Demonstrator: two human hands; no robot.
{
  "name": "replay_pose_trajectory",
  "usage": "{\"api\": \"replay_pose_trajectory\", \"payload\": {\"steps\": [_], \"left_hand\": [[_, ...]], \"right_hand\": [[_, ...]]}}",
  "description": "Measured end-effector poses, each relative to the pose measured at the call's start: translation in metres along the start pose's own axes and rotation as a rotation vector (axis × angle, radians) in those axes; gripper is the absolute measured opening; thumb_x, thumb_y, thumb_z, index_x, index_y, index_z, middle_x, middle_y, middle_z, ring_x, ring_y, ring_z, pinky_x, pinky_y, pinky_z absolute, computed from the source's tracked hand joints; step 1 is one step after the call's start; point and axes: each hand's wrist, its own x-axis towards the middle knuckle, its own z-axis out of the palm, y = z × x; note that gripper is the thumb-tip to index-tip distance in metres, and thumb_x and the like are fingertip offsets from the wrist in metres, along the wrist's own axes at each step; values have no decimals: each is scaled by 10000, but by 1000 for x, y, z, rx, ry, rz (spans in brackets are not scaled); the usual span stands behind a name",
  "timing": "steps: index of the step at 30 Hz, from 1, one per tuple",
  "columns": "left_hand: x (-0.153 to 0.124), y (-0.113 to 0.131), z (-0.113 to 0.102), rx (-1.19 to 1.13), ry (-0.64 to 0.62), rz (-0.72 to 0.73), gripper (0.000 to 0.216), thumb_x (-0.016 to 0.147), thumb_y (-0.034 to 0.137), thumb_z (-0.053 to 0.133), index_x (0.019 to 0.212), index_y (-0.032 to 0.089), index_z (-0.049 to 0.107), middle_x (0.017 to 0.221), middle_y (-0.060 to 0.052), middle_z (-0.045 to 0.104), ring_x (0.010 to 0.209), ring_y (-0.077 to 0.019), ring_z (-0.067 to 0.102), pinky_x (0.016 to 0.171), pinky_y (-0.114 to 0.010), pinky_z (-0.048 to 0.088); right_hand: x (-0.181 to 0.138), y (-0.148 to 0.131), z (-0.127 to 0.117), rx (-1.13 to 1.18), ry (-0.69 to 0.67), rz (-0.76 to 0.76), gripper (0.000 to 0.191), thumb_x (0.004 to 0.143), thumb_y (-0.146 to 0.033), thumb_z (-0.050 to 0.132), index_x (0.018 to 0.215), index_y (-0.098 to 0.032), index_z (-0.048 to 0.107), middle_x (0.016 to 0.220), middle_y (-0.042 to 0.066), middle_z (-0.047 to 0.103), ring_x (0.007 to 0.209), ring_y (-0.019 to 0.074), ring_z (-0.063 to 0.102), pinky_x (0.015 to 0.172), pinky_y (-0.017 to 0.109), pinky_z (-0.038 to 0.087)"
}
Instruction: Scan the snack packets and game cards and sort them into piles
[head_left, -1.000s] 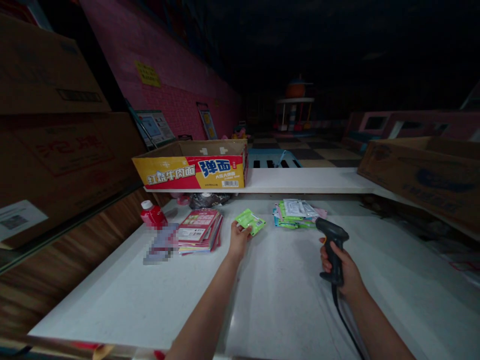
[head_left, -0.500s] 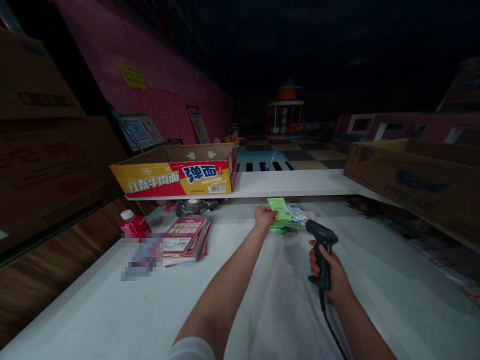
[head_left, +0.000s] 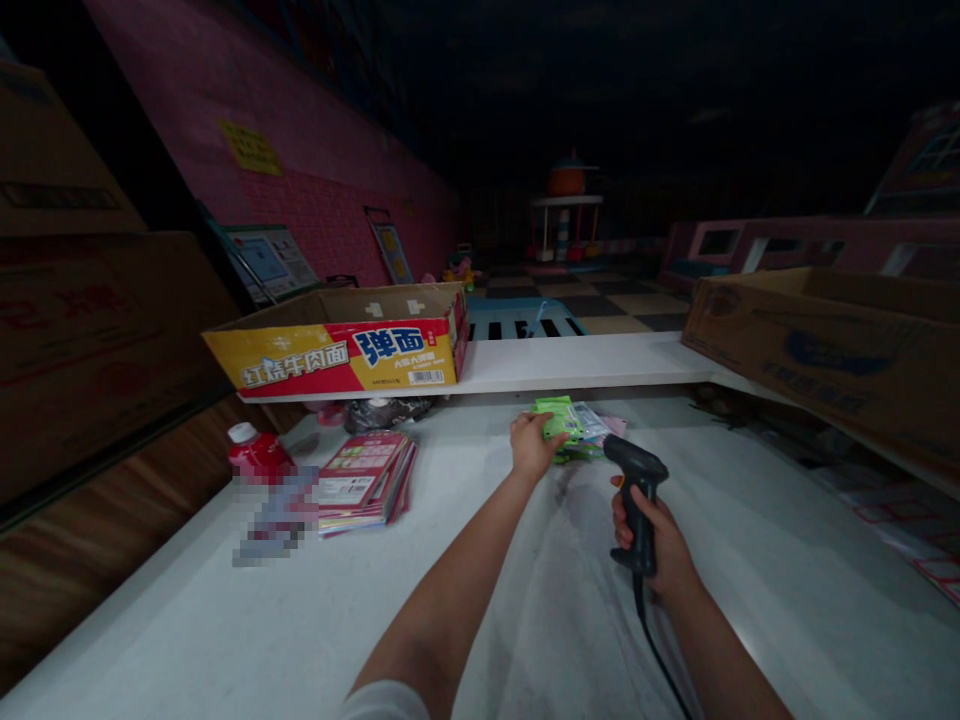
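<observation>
A dark barcode scanner point(head_left: 640, 510) with a trailing cable is wrapped in the fingers of my right hand point(head_left: 670, 555). Its head points toward the small packets at the far side of the white counter point(head_left: 225, 620). My left hand point(head_left: 534, 445) is closed on the left edge of a bright green packet point(head_left: 559, 418). More green packets lie beneath it, along with a silvery clear packet point(head_left: 592, 425) just to the right. The scanner's head is close to these packets.
A stack of pink-red booklets point(head_left: 367, 485) lies on the left, beside a red bottle with a white cap point(head_left: 259, 455). Across the back runs a raised white shelf point(head_left: 570, 362), holding a noodle carton point(head_left: 337, 350) and a brown cardboard box point(head_left: 810, 340).
My left hand has turned slightly over the green packet, which now lies lower and flatter. The view has shifted a little; the scanner stays in my right hand.
</observation>
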Motion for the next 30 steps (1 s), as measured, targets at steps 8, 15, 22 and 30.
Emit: {"api": "replay_pose_trajectory", "payload": {"steps": [8,15,22,30], "left_hand": [[2,4,6,26,-15,13,414,804,332,708,1196,202,685,1147,-112,629,1130,-250,560,1039,-378,397],[-15,-13,4,-30,64,91,502,785,313,722,1257,180,613,1194,-133,593,1177,-271,532,1035,-416,405],[-54,-49,-28,-32,104,96,411,822,254,668,1223,202,596,1173,-109,595,1143,-253,537,1027,-435,410],[-90,-104,-117,150,171,-37,372,858,259,603,1224,193,587,1195,-121,585,1173,-262,519,1047,-432,391]], "right_hand": [[2,4,-4,10,1,-10,409,717,-469,800,977,-194,645,595,-52,567,392,62,442,340,172,365],[4,7,-6,-3,-16,3,392,723,-467,795,978,-206,651,599,-48,572,394,62,445,344,173,365],[-2,6,-8,-1,-46,83,408,707,-454,810,994,-201,667,601,-38,571,394,72,443,347,184,362],[-8,13,-13,-78,-149,183,395,719,-439,805,988,-178,682,609,-9,563,385,86,430,337,205,360]]}}
